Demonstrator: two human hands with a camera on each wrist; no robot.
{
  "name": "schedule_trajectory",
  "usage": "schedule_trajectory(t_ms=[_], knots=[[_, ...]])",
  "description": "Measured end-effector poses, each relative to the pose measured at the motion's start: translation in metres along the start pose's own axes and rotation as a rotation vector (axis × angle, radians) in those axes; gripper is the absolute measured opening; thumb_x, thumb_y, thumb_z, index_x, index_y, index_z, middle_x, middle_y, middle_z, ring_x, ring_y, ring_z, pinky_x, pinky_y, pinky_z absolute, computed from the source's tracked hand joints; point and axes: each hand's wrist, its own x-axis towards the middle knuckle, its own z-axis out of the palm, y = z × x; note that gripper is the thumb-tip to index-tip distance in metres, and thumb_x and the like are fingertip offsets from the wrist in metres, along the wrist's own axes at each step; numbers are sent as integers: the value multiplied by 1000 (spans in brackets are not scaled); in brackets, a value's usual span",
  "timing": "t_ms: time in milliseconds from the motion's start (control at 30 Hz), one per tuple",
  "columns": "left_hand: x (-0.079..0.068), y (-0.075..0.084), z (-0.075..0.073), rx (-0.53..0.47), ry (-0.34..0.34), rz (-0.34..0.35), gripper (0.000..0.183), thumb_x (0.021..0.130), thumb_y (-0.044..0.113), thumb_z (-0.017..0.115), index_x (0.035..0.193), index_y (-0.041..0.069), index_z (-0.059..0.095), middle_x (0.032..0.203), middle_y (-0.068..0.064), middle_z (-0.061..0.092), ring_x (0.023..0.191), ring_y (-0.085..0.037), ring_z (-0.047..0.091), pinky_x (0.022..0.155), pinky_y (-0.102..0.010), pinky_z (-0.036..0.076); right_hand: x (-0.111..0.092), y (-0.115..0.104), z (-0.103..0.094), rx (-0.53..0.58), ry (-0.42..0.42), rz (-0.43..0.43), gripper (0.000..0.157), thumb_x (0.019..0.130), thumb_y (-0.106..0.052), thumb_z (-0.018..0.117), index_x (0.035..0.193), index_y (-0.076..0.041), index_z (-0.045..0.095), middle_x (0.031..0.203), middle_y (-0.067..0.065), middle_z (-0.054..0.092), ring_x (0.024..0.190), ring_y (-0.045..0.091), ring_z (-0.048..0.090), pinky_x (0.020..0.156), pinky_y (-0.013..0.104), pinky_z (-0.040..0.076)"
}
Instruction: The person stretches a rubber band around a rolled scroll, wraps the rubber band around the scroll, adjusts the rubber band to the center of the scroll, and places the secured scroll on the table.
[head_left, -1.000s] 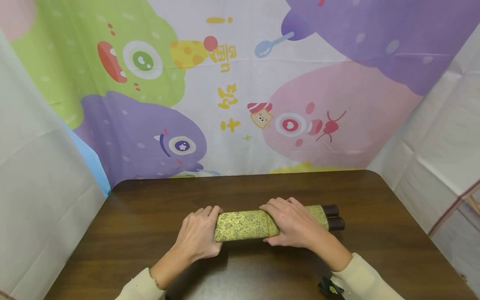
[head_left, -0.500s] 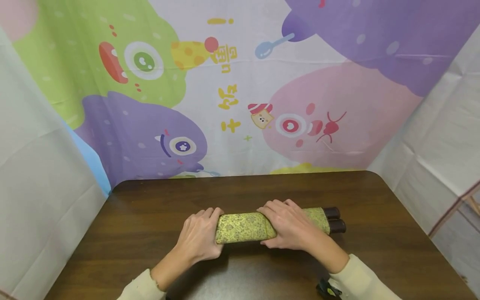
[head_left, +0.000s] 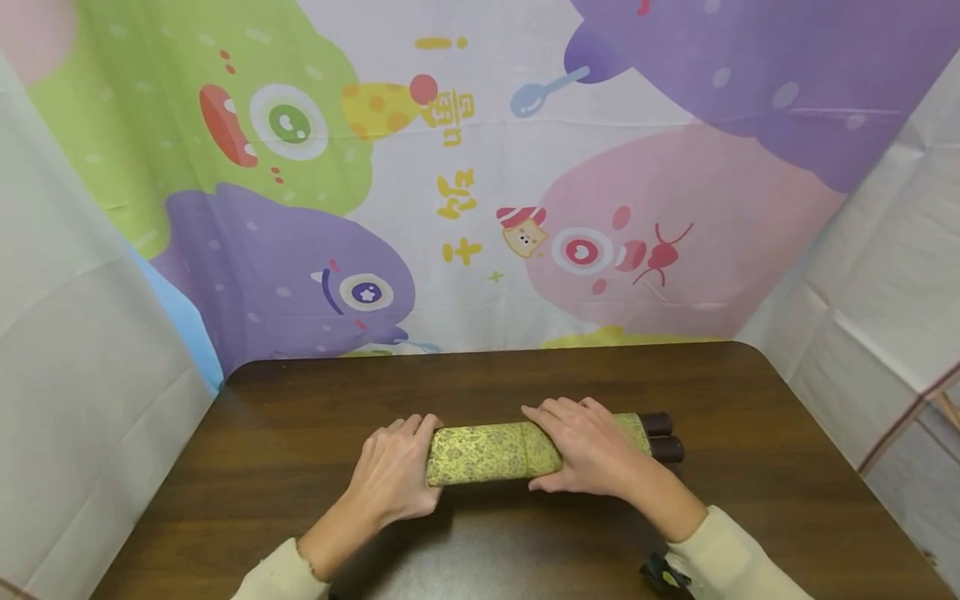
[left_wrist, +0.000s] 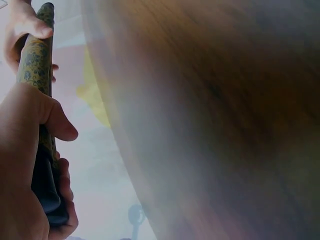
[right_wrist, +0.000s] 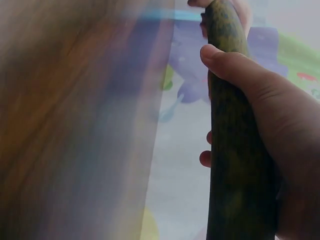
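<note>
A long, flat, slightly bent bar-like piece covered in yellow-green flowered brocade [head_left: 480, 454] spans the space between both hands. At its right end stick out two dark brown rounded rod ends [head_left: 663, 437]. My left hand [head_left: 397, 467] grips the left end; in the left wrist view two dark rounded ends [left_wrist: 50, 197] show within that grip. My right hand [head_left: 588, 446] holds the piece right of its middle, near a crosswise seam. The right wrist view shows its thumb [right_wrist: 232, 65] laid over the near side and fingertips [right_wrist: 206, 158] beyond. The piece is held over the table.
The dark brown wooden table [head_left: 495, 550] has rounded far corners. Behind it hangs a cloth printed with cartoon monsters [head_left: 465, 317], and pale cloth walls [head_left: 90, 375] stand at both sides. A black wrist device [head_left: 663, 573] sits by the right sleeve.
Both hands keep their grip. The brocade piece has shifted slightly left in the last half second, while my right hand has moved a little to the right along it.
</note>
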Motion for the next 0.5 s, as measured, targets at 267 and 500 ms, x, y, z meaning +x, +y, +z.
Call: schedule_trajectory(t_ms=[267, 500], knots=[[-3, -9, -4, 9, -6, -18, 64, 54, 27, 90, 113, 14, 69, 89, 1, 75, 70, -22, 65, 57, -34, 50, -11, 21, 2, -39, 22, 35, 95, 75, -63, 99, 151, -14, 69, 126, -1, 78, 111, 20, 76, 83, 42, 59], [-5, -12, -3, 13, -5, -7, 64, 53, 26, 89, 113, 13, 69, 89, 0, 74, 69, -21, 64, 56, -33, 48, -22, 34, 8, -45, 95, 45, 82, 70, -65, 99, 132, -19, 74, 113, -4, 76, 101, 16, 75, 77, 36, 56]])
